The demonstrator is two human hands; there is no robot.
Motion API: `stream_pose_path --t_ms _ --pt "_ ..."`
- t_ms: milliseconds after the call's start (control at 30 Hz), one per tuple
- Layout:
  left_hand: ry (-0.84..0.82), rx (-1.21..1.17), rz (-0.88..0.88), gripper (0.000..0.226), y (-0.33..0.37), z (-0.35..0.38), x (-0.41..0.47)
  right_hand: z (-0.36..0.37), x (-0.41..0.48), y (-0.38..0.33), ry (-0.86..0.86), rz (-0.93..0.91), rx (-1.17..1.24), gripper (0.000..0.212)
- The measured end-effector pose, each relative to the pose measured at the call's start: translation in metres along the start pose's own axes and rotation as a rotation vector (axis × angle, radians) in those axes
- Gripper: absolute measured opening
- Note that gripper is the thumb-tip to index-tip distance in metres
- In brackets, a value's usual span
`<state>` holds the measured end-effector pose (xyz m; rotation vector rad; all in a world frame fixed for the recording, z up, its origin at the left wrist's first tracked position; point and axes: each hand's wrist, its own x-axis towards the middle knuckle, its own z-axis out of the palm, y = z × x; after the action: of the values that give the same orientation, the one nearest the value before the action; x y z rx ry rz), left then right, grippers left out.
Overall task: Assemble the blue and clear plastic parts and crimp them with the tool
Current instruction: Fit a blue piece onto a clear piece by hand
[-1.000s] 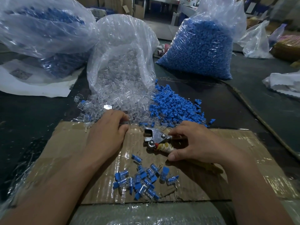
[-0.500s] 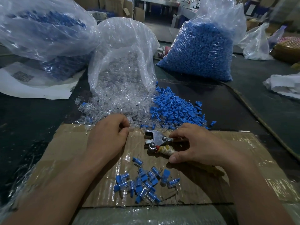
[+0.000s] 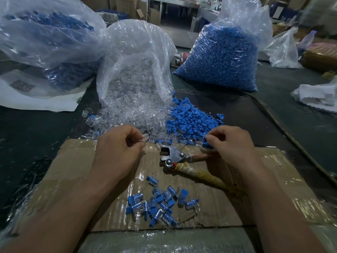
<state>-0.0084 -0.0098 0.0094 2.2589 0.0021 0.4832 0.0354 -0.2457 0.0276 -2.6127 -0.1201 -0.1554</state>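
While the left grip (image 3: pixel 118 150) is pinching a clear part (image 3: pixel 145 138), the right grip (image 3: pixel 233 145), closure unclear, is touching blue parts (image 3: pixel 191 121); the tool (image 3: pixel 175 156) is lying between them on cardboard (image 3: pixel 73 161).

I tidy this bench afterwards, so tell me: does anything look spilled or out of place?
Yes: clear parts lie spilled from the open bag onto the table and run into the loose blue pile at the far edge of the cardboard, so the two kinds mix there.
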Motion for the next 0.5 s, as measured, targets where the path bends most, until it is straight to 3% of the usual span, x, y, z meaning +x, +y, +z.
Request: stream_pose_path --t_ms 333,500 --pt "-0.091 0.072 -0.006 0.034 -0.0022 -0.0007 -0.0010 0.0052 0.0061 0.0085 0.079 0.072 0.003 0.006" --pt "-0.171 0.144 -0.039 0.035 -0.0052 0.0015 -0.0005 0.0046 0.0059 0.0084 -0.016 0.074 -0.092 0.014"
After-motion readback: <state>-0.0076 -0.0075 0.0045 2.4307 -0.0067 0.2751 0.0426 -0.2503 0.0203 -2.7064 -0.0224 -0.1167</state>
